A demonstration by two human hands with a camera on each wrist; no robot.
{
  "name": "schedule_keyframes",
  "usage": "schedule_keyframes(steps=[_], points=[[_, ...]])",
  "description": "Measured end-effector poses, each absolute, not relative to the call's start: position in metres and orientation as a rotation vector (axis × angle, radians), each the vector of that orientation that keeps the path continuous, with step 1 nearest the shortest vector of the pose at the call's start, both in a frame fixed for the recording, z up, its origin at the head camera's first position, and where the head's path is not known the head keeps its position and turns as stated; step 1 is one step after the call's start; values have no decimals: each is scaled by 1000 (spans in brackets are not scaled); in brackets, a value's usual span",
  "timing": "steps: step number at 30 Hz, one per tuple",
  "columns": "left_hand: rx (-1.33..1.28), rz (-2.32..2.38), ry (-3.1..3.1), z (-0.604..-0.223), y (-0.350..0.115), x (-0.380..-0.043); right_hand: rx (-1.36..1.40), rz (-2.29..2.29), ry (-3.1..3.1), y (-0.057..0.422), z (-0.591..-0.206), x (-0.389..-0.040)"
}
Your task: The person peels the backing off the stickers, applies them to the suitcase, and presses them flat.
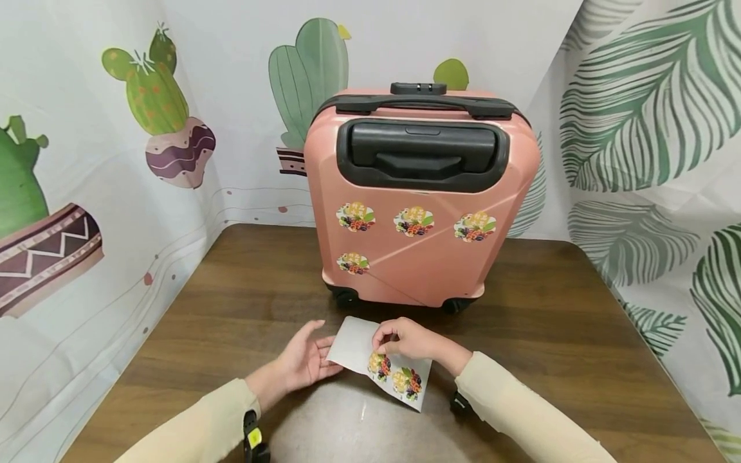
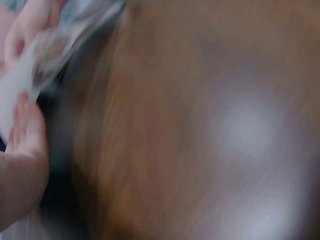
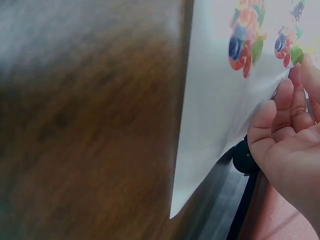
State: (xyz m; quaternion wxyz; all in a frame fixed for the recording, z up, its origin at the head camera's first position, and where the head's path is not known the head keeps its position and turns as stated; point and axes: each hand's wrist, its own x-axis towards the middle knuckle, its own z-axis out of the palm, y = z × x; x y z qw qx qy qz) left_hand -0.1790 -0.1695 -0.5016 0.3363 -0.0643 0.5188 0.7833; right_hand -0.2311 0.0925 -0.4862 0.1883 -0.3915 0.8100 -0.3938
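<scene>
A white sticker sheet with two round fruit stickers on it is tilted above the table between the hands. My right hand pinches with thumb and forefinger at the edge of the left fruit sticker; whether it has lifted there is hidden. In the right wrist view, the thumb and fingertip of the right hand meet at that sticker. My left hand lies palm up with extended fingers touching the sheet's left edge, its thumb apart. The left wrist view of the left hand is blurred.
A pink suitcase with a black handle stands upright at the back of the brown wooden table. Three fruit stickers are in its upper row, with one sticker below left. A patterned cloth hangs behind.
</scene>
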Motion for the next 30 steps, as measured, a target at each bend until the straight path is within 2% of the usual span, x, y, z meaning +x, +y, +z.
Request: schedule_keyframes(steps=[5,11,30], points=[[-133,1894,1480,-505,-175,-205,-1124,-1110,2240,94,-485,-233],[-240,1812,1637,-506,-165,-220,-1138,-1129,2223,93,-485,-233],[-318,1797,1843,-501,-165,-221,-1104,-1149,2272,105,-487,-231]])
